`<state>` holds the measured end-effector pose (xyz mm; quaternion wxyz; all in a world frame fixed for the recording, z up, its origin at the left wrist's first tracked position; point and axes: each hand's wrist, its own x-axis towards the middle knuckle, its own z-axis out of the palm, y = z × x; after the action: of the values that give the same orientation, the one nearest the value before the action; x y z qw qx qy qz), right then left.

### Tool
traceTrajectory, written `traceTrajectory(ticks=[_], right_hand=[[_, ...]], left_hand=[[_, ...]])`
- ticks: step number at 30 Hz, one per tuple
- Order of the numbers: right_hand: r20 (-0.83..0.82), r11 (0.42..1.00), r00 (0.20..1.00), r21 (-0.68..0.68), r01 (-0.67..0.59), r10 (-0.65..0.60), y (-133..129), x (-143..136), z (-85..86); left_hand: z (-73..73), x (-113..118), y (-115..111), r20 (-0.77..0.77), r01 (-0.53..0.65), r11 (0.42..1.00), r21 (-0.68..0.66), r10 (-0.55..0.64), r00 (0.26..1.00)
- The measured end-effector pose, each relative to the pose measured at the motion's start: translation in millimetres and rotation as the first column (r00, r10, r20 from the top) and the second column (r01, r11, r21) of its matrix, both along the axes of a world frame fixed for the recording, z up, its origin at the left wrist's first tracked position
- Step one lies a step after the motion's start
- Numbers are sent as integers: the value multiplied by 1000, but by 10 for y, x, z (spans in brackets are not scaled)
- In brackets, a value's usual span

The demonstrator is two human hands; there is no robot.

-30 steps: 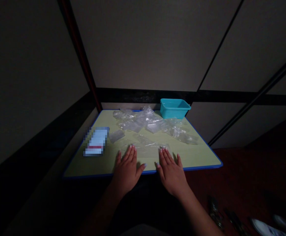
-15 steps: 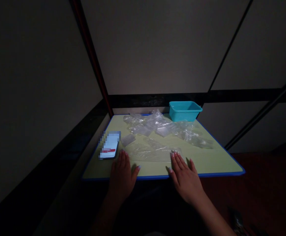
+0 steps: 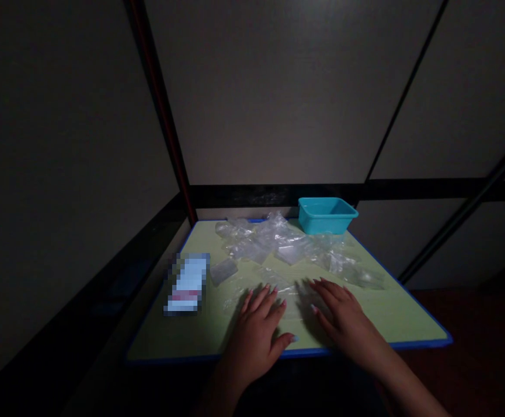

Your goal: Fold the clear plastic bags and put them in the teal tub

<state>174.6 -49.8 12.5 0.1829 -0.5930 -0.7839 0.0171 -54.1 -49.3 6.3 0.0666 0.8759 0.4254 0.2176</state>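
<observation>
A clear plastic bag [image 3: 274, 279] lies spread out near the front of the yellow-green table [image 3: 409, 324]. My left hand [image 3: 259, 330] is over its near left part, fingers spread and nothing in them. Beside it, my right hand [image 3: 343, 315] is at the bag's right part with fingers extended, also holding nothing. Whether the fingertips touch the plastic is hard to tell. Both hands cover some of the bag. Behind them lie several crumpled clear plastic bags [image 3: 287, 240], and a small flat clear packet [image 3: 223, 271] rests to the left.
A turquoise plastic basket [image 3: 327, 223] stands at the table's back right corner. At the left edge lies a phone [image 3: 189, 284] with a lit, blurred screen. Walls rise behind and to the left of the table, which has a blue edge.
My left hand has moved right, from beside the phone to over the spread bag. My right hand has shifted slightly right. The view has tilted up a little.
</observation>
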Motion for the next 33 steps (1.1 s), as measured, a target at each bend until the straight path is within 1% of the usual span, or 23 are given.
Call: traceTrajectory(ticks=[1, 3, 5, 8, 9, 11, 13, 15, 19, 22, 24, 26, 28, 30, 31, 33], right_hand=[[-22, 999, 999, -16, -44, 44, 131, 1, 97], [-39, 994, 995, -51, -94, 92, 429, -45, 264], [-19, 984, 990, -108, -142, 141, 739, -151, 370], [33, 934, 970, -279, -222, 240, 1123, -371, 412], [53, 924, 966, -307, -227, 254, 1214, -444, 406], [90, 920, 965, -337, -201, 245, 1335, -569, 375], [105, 923, 968, -341, -179, 226, 1384, -653, 326], [110, 924, 966, -334, -185, 233, 1384, -700, 265], [125, 918, 951, -324, -229, 282, 1345, -731, 150], [92, 896, 939, -341, -283, 332, 1344, -730, 111], [40, 875, 928, -351, -334, 370, 1355, -712, 108], [-62, 846, 922, -379, -375, 381, 1366, -674, 116], [-216, 804, 909, -423, -417, 357, 1377, -618, 124], [-328, 772, 888, -452, -446, 321, 1389, -549, 130], [-354, 765, 883, -459, -452, 309, 1396, -514, 134], [-352, 759, 890, -482, -438, 290, 1409, -448, 149]], left_hand=[[-7, -8, 1, -5, -1, 1000, 2, 1, 1000], [-11, -21, -1, -29, 0, 1000, -3, 0, 1000], [-9, -25, 1, -53, 4, 1000, -17, -5, 999], [-12, -28, 12, -60, 12, 1000, -27, -14, 998], [-16, -31, 16, -58, 14, 1000, -27, -15, 998], [-29, -38, 22, -53, 16, 1000, -26, -17, 998], [-45, -46, 29, -51, 23, 999, -33, -25, 998], [-60, -51, 37, -53, 29, 999, -43, -32, 998], [-63, -46, 49, -58, 28, 998, -64, -31, 998], [-47, -38, 46, -55, 20, 997, -78, -25, 998], [-35, -34, 37, -50, 18, 996, -85, -22, 999], [-26, -31, 28, -44, 14, 996, -93, -18, 999], [-17, -28, 20, -34, 5, 994, -106, -8, 999], [-9, -24, 15, -22, -8, 993, -122, 5, 1000], [-6, -23, 14, -15, -11, 992, -127, 9, 1000], [-4, -22, 16, -15, -7, 992, -124, 5, 1000]])
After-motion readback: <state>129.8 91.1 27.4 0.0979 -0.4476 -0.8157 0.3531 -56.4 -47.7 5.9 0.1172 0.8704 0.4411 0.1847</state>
